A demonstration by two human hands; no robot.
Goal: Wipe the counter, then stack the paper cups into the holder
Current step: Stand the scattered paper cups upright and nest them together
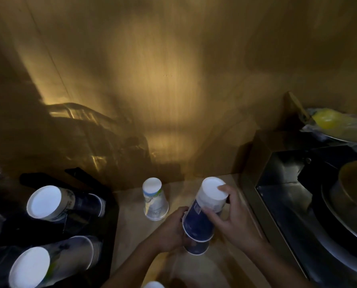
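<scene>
No legible text; print on paper cups (155, 201) too blurred.

dim, warm amber | glow pooled on wall (163, 84) | corners dark | edges bowed | slight blur, perhaps motion

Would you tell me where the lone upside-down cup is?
The lone cup stands upside down mid-counter, left of the stack held in both hands, right of the black holder.

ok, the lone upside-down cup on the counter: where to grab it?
Take the cup around its narrow upper wall, just below the flat base facing up, coming from above. It stands rim-down and apart from the hand-held stack, so the sides are free.
</scene>
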